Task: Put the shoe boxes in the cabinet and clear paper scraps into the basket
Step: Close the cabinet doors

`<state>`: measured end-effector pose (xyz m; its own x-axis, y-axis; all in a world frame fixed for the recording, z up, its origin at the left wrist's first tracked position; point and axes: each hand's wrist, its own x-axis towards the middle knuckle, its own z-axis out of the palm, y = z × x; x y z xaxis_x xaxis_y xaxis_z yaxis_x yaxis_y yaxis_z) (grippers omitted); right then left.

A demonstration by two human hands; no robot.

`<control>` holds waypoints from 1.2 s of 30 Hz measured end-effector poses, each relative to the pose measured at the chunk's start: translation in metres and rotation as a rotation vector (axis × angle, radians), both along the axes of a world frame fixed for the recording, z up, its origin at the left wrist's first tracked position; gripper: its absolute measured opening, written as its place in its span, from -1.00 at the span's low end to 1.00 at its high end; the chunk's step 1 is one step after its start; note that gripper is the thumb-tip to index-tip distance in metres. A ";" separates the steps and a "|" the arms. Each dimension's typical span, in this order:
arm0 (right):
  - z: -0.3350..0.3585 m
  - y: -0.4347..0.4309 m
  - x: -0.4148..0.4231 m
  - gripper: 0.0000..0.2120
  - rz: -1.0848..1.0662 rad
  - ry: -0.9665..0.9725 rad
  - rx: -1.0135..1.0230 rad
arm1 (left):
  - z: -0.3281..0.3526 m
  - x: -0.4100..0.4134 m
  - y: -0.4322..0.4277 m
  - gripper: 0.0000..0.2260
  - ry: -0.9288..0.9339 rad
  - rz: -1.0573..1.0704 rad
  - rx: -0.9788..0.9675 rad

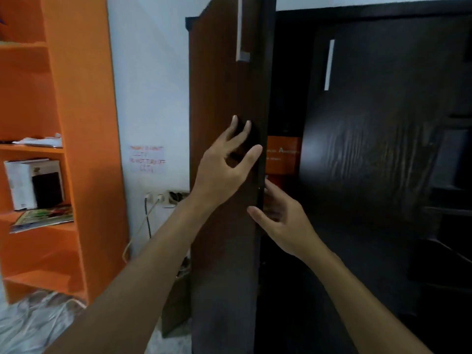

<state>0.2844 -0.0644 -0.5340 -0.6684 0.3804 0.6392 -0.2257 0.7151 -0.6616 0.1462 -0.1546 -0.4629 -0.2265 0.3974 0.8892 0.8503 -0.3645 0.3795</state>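
One orange shoe box [283, 154] shows thru the gap, standing inside the cabinet [357, 10] just behind the free edge of the brown door [222, 85]; a second reddish box [277, 178] seems to sit under it, mostly hidden; no basket or loose scraps in view, though white papers [40, 142] lie on the orange shelf unit [76, 123] far left. Door stands ajar; left hand [224, 167] is spread on its face, fingers straight, grasping nothing; right hand [283, 223] sits at the free edge, thumb across the front, fingers reaching past it toward the boxes, loose, not clamped on anything as far as I can tell.

Main risk, in my judgement: a pinch; if the left hand pushes the door to while the right fingers are in the gap btwn that edge and the dark neighbouring door [370, 149], they get caught. Second: a box may stick out past its shelf; door then bounces back or dents the cardboard; can't tell depth from here. Third: door swung wide instead could knock the wall socket [163, 199] and its cable [148, 221]. Scraps part prob. undone.
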 end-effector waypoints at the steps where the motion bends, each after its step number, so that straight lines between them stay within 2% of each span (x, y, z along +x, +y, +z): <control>1: -0.001 0.010 0.008 -0.42 -0.043 0.020 -0.004 | -0.002 0.001 0.013 -0.52 0.037 0.001 -0.035; 6: -0.013 0.068 0.013 -0.31 -0.303 0.043 0.016 | -0.005 0.000 0.072 -0.44 0.239 0.128 -0.214; 13: -0.023 0.126 -0.022 -0.38 -0.534 0.065 0.089 | -0.005 -0.020 0.133 -0.39 0.363 0.321 -0.361; 15: -0.023 0.131 -0.031 -0.43 -0.609 0.021 0.140 | -0.008 -0.030 0.147 -0.40 0.339 0.306 -0.444; 18: -0.020 0.138 -0.044 -0.39 -0.785 -0.107 0.365 | -0.015 -0.044 0.162 -0.39 0.302 0.300 -0.532; 22: -0.018 0.155 -0.052 -0.22 -0.903 -0.245 0.275 | -0.029 -0.056 0.172 -0.32 0.357 0.329 -0.501; 24: -0.020 0.163 -0.053 -0.16 -0.951 -0.313 0.295 | -0.032 -0.058 0.176 -0.30 0.368 0.331 -0.493; 31: -0.029 0.173 -0.048 -0.11 -0.950 -0.340 0.358 | -0.038 -0.057 0.184 -0.26 0.388 0.348 -0.492; 36: -0.023 0.177 -0.024 -0.13 -0.811 -0.367 0.309 | -0.040 -0.050 0.186 -0.25 0.388 0.362 -0.482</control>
<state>0.2601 0.1123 -0.5565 -0.4537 0.6666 0.5914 0.6026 0.7184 -0.3476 0.0960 0.0318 -0.5028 -0.1219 0.7257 0.6771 0.9925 0.0983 0.0734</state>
